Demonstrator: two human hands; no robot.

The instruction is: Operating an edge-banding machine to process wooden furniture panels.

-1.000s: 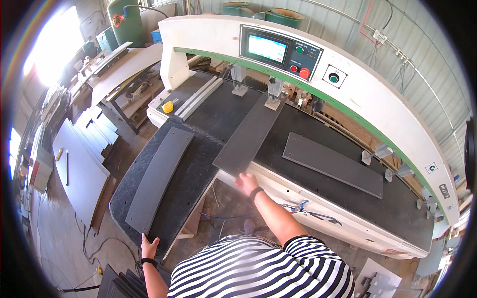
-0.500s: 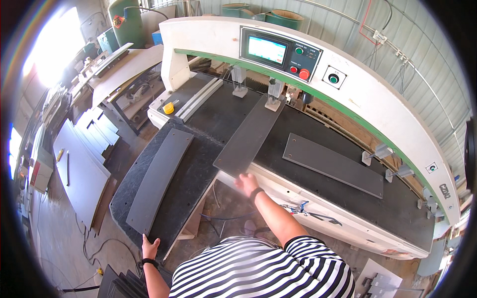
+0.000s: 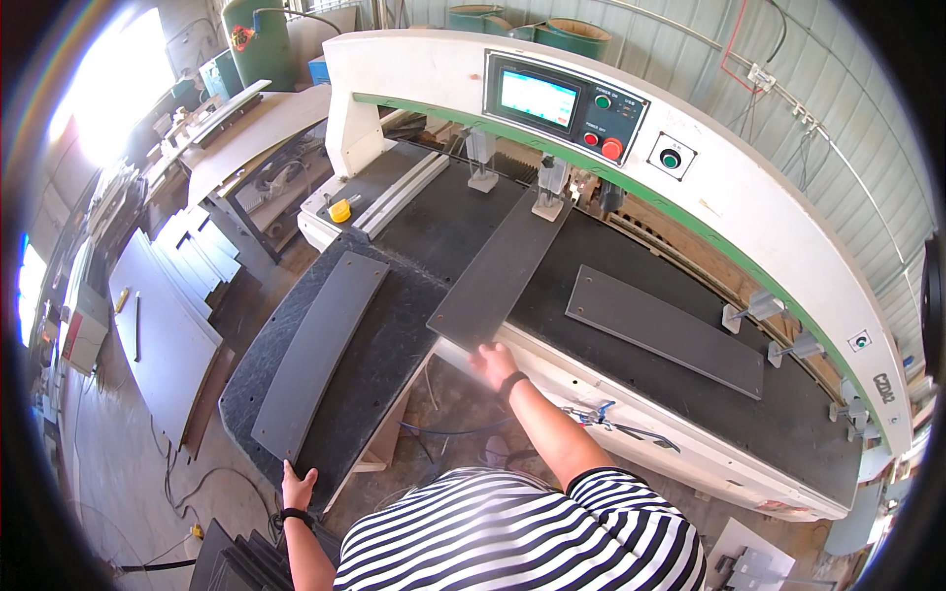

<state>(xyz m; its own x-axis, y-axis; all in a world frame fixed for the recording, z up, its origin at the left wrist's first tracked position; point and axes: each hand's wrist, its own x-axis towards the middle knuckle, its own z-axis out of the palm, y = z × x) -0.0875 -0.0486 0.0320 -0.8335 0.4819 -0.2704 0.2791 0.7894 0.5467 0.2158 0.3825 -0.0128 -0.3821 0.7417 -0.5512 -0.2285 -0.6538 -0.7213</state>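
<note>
One head-worn fisheye view, aimed steeply down and fwd from above the striped shirt [image 3: 512, 537], with the machine bed [image 3: 434, 222] seen at arm's reach and edges bent toward the rim; no 2nd view.

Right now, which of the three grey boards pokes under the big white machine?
The middle board, the one the right hand touches. Its far end sits under the machine's arch. The left board lies on the side table, and the right board lies flat nearer.
</note>
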